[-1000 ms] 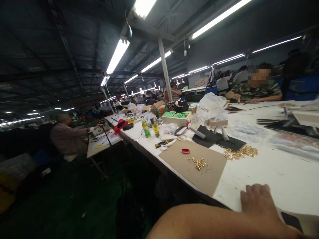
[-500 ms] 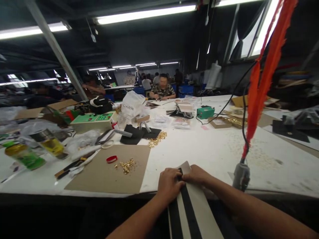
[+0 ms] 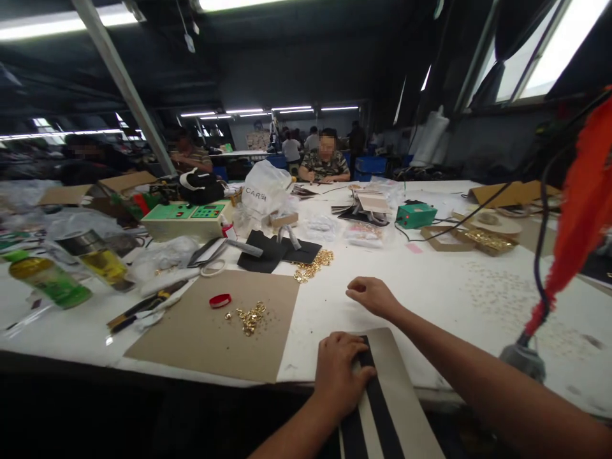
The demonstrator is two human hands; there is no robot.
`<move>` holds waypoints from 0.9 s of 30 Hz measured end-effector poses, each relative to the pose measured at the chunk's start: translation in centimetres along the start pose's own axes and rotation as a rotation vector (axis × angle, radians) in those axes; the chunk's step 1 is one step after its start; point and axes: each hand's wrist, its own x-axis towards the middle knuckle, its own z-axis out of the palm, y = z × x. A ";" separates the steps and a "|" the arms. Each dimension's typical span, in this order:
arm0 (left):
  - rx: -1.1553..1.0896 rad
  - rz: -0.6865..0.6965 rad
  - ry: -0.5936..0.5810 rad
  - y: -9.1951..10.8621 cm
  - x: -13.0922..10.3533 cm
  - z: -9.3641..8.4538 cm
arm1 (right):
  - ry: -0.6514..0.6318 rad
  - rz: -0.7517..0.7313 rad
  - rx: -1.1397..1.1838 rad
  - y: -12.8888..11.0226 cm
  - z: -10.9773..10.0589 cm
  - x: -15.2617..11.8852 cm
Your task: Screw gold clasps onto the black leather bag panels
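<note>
A long pale strip of material with black bands point(image 3: 399, 382) lies over the table's front edge and hangs toward me. My left hand point(image 3: 342, 373) is on its far end, fingers curled over the left side and the inner black band, holding it. Beyond the strip, my right hand point(image 3: 370, 296) is above the white table point(image 3: 325, 319), with its thumb and fingertips pressed together. Whether anything small is between those fingertips is too small to tell. To the left, gold-coloured metal pieces point(image 3: 251, 319) and a red ring point(image 3: 220, 301) lie on a brown board point(image 3: 191, 338).
Black pieces point(image 3: 262, 252) lie beside more gold pieces point(image 3: 313, 264). Tools point(image 3: 143, 309) and bottles point(image 3: 50, 280) are at the left. A green box point(image 3: 415, 215) stands farther back. An orange cloth strip point(image 3: 578, 210) hangs at right. A person point(image 3: 326, 159) sits across the table.
My right hand has let go of the strip's far end and moved forward over the table. My left hand stays on the strip, now flatter on the table. The view has shifted.
</note>
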 end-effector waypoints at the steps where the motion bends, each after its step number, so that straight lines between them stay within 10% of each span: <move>1: -0.002 0.001 -0.003 -0.1 0.1 0.0 | -0.018 -0.027 0.016 -0.9 0.8 1.0; 8: 0.114 0.068 -0.034 -1.7 1.4 0.5 | 0.021 -0.090 0.112 -6.1 1.5 1.1; 14: 0.211 0.246 -0.024 -4.2 3.5 1.7 | 0.321 -0.222 0.407 -7.0 -4.8 -12.9; 20: 0.186 0.252 0.000 -2.9 3.0 1.6 | 1.003 0.293 0.161 5.1 -13.8 -23.9; 24: 0.150 0.231 -0.040 -2.4 3.8 1.3 | 0.778 0.553 -0.173 15.2 -17.2 -24.4; 27: 0.106 0.179 -0.039 -1.1 2.6 0.3 | 0.702 0.504 -0.271 17.8 -15.9 -20.9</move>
